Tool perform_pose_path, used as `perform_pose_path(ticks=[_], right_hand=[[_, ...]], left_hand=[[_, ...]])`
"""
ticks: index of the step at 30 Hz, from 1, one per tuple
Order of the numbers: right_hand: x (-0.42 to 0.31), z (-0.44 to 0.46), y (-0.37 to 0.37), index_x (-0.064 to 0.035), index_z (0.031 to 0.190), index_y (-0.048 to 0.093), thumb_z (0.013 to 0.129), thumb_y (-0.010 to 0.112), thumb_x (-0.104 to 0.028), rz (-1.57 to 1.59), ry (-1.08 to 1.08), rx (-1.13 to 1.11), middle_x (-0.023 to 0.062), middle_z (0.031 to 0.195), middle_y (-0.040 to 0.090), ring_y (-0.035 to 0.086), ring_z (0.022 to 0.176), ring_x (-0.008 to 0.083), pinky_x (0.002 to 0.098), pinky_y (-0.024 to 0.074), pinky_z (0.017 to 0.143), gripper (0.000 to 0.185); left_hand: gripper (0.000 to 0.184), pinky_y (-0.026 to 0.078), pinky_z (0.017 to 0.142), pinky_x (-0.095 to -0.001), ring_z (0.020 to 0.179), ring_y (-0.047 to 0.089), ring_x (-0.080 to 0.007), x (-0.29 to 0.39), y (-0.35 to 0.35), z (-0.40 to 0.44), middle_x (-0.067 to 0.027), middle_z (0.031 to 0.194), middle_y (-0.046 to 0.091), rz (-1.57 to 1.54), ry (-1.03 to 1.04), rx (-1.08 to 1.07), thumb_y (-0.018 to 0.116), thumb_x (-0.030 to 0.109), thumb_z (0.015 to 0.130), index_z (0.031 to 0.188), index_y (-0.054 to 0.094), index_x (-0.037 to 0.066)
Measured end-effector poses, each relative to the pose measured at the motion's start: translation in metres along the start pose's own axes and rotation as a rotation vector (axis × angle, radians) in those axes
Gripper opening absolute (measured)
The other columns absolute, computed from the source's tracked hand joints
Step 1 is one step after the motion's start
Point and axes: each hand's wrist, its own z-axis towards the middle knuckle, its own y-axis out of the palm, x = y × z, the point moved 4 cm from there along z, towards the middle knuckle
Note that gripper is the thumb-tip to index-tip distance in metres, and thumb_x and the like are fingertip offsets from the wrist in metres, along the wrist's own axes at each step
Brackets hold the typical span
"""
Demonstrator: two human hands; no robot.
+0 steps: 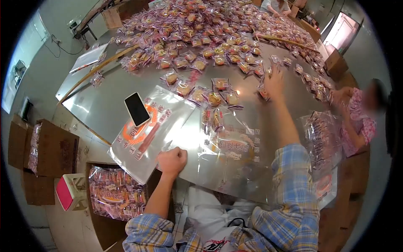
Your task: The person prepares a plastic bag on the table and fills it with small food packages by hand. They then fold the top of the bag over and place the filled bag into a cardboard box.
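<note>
My right hand (275,82) reaches over the metal table (247,107), touching small wrapped pastries (263,92) at the near side of the big pile; its fingertips are partly hidden among them. Near the table's front edge, my left hand (172,161) is closed beside a stack of printed clear bags (168,113); whether it pinches a bag's edge is too small to tell. A phone (137,109) lies on that stack. Between my hands a clear printed bag (231,155) lies flat, with a few pastries at its upper end.
Wrapped pastries (184,25) are heaped across the far table. Filled bags stand in a cardboard box (94,214) at lower left, near a stool (73,192). At right, a co-worker's arm (352,130) is beside a filled bag (321,138). Another person (275,6) is at the far end.
</note>
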Motion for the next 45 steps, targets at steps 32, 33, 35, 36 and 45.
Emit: perform_pose_path(ticks=[32, 33, 35, 36, 45], right_hand=[[-0.126, -0.048, 0.065, -0.0021, 0.133, 0.056, 0.059, 0.089, -0.039, -0.04, 0.065, -0.979, 0.0303, 0.146, 0.049, 0.065, 0.116, 0.0434, 0.0434, 0.0559, 0.096, 0.089], [-0.126, -0.047, 0.065, -0.0018, 0.134, 0.056, 0.059, 0.089, -0.038, -0.022, -0.039, -0.912, 0.0291, 0.144, 0.051, 0.066, 0.114, 0.0437, 0.044, 0.0562, 0.095, 0.089], [-0.121, -0.039, 0.063, -0.0014, 0.134, 0.055, 0.059, 0.088, -0.037, 0.041, -0.245, -0.758, 0.0267, 0.142, 0.055, 0.067, 0.11, 0.0443, 0.0452, 0.0566, 0.094, 0.089], [-0.111, -0.033, 0.065, -0.0015, 0.134, 0.055, 0.06, 0.088, -0.037, 0.059, -0.213, -0.723, 0.0267, 0.141, 0.056, 0.067, 0.112, 0.0443, 0.0458, 0.0565, 0.094, 0.089], [-0.099, -0.07, 0.069, -0.0155, 0.147, 0.049, 0.064, 0.09, -0.038, -0.131, -0.151, -0.917, 0.0287, 0.155, 0.041, 0.046, 0.137, 0.0506, 0.0712, 0.0479, 0.1, 0.096]], left_hand=[[0.026, 0.049, 0.051, -0.0425, 0.046, 0.06, -0.0329, -0.002, 0.003, 0.0, -0.0103, 0.051, 0.06, 0.021, 0.001, -0.036, 0.068, 0.02, 0.081, 0.058, 0.063, 0.01], [0.025, 0.049, 0.05, -0.042, 0.045, 0.06, -0.0322, -0.003, 0.003, 0.0, -0.0092, 0.051, 0.059, 0.014, 0.004, -0.025, 0.069, 0.02, 0.081, 0.058, 0.064, 0.011], [0.025, 0.049, 0.05, -0.0419, 0.045, 0.06, -0.0322, -0.001, -0.002, 0.002, -0.0091, 0.051, 0.06, 0.037, 0.051, 0.022, 0.069, 0.021, 0.08, 0.057, 0.064, 0.011], [0.025, 0.049, 0.05, -0.0418, 0.045, 0.06, -0.0322, 0.001, -0.004, 0.002, -0.0091, 0.051, 0.06, 0.051, 0.077, 0.04, 0.069, 0.021, 0.08, 0.057, 0.064, 0.012], [0.028, 0.048, 0.053, -0.0444, 0.048, 0.06, -0.0356, -0.002, 0.0, 0.001, -0.0128, 0.054, 0.06, 0.045, -0.015, -0.061, 0.068, 0.023, 0.083, 0.059, 0.064, 0.009]])
